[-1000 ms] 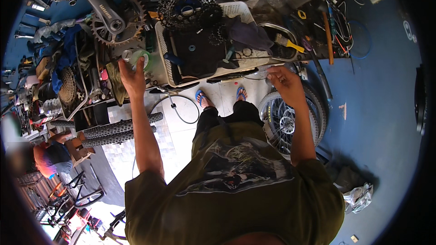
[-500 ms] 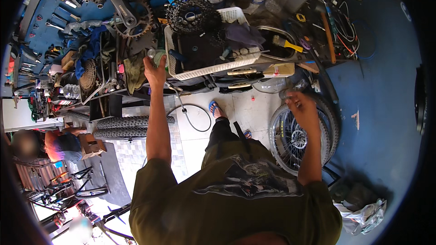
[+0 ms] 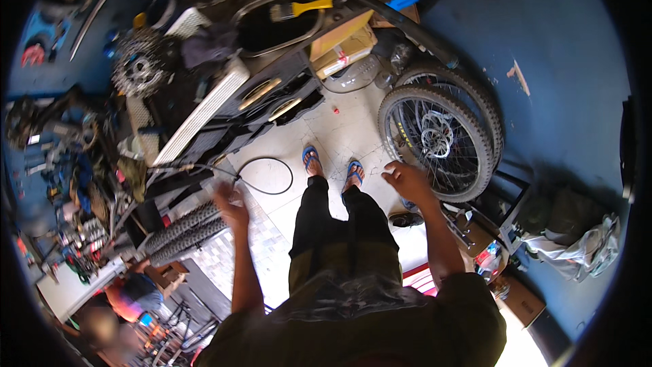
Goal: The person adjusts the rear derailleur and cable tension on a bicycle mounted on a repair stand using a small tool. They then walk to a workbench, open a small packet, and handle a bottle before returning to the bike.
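Note:
My left hand (image 3: 231, 208) is raised over the floor beside a looped black cable (image 3: 291, 175). Motion smears its fingers, so I cannot make out whether anything is in them. Across from it, my right hand (image 3: 410, 185) hangs in the air near a pair of bicycle wheels (image 3: 435, 139) leaning on the blue wall. Its fingers are loosely bent and apart, with nothing visible in them. Ahead on the workbench stands a white plastic basket (image 3: 204, 112), tilted in view, with a bicycle cassette (image 3: 141, 66) and a dark cloth (image 3: 207, 47) in it.
Further along the bench lie an oval metal tray (image 3: 248, 17) and a yellow-handled brush (image 3: 309, 7). Knobbly tyres (image 3: 183, 231) rest below the bench at left. Another person (image 3: 136, 295) sits at lower left beside a cardboard box (image 3: 167, 277). Grey plastic bags (image 3: 577, 248) lie at right.
My left hand has left the small clear container at the basket and drawn back over the floor. My right hand has lowered toward me. The view has turned right, and both feet now show.

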Action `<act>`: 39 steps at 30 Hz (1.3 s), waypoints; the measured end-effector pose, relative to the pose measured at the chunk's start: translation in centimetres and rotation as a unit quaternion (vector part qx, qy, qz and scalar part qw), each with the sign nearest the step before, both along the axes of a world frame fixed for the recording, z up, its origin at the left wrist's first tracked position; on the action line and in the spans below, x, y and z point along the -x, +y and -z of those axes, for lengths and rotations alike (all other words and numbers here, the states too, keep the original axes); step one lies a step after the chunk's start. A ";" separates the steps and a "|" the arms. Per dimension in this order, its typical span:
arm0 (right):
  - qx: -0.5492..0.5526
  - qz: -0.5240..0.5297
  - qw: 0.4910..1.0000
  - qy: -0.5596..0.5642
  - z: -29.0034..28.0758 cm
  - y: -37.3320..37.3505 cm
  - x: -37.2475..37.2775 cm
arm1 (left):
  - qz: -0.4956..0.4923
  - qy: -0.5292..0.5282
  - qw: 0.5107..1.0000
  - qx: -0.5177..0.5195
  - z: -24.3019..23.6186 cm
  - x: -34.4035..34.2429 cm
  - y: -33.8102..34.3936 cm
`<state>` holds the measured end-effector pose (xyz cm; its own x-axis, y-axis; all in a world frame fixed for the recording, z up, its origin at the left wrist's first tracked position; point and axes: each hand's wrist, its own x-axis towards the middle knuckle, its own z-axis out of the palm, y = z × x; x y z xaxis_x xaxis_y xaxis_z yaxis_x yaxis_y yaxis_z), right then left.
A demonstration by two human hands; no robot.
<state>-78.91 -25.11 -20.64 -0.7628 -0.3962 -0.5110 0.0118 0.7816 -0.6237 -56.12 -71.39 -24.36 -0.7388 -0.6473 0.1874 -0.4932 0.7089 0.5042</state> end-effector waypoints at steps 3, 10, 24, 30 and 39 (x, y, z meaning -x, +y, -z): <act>-0.030 -0.023 0.995 -0.087 10.1 -0.6 -1.8 | 0.136 -0.240 0.920 -0.279 6.8 -3.0 10.9; -0.108 -0.089 0.985 -0.104 35.7 -8.0 1.4 | 0.223 -0.328 0.897 -0.196 16.5 -3.0 12.4; -0.218 -0.094 0.971 0.016 70.3 -22.2 12.2 | 0.157 -0.233 0.946 -0.161 21.7 -1.9 7.0; -0.102 -0.125 0.983 -0.089 65.1 -14.7 -2.9 | 0.143 -0.201 0.947 -0.204 20.8 -1.1 8.1; -0.033 -0.010 0.996 -0.084 37.0 -12.0 -3.1 | 0.230 -0.289 0.912 -0.179 18.3 0.2 10.4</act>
<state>-75.83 -37.15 -57.69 -0.6572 -0.3720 -0.6555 0.0949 0.8219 -0.5616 -56.37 -61.03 -42.68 -0.8556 -0.1877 -0.4824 -0.4427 0.7484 0.4938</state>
